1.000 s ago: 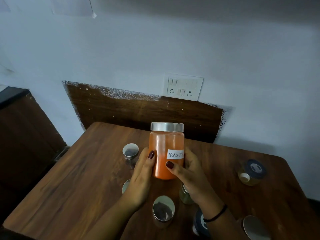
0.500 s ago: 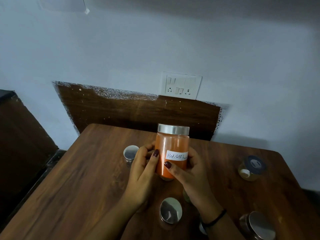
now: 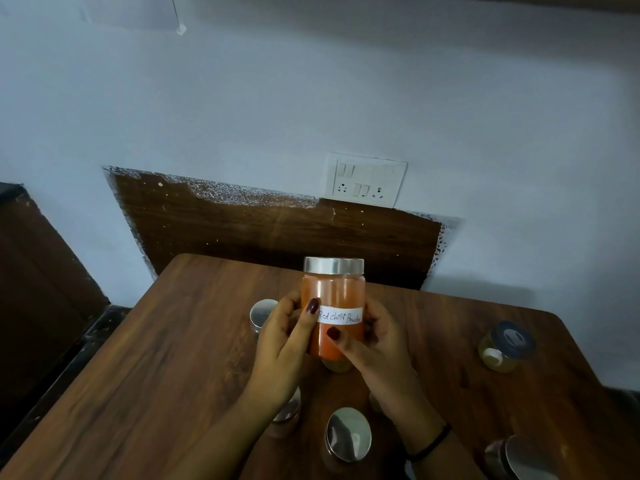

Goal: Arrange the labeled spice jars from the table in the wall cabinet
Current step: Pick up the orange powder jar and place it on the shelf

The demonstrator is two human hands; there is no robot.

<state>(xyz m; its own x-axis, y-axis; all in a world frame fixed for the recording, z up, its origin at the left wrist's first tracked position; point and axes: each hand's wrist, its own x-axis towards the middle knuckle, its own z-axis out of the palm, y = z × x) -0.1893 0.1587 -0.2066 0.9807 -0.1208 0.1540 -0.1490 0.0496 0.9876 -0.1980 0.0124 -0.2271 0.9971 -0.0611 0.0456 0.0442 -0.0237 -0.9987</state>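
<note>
A tall glass jar of orange-red powder [image 3: 334, 292] with a silver lid and a white label reading "Red chilli Powder" is held upright above the wooden table [image 3: 173, 358]. My left hand [image 3: 282, 344] grips its left side, thumb on the front. My right hand [image 3: 377, 348] grips its right side, thumb below the label. Other silver-lidded jars stand on the table: one behind my left hand [image 3: 261, 313], one near the front [image 3: 348, 434], one under my left wrist [image 3: 287, 414]. The wall cabinet is not in view.
A small jar with a dark blue lid [image 3: 504, 346] sits at the table's right side, and another silver-lidded jar [image 3: 519, 459] at the front right corner. A white switch panel [image 3: 365, 180] is on the wall above a dark wooden backboard [image 3: 277, 233]. Dark furniture stands left.
The jar has been lifted slightly higher off the table and turned so the full label faces me. Both hands stay on it. The camera has tilted up a little.
</note>
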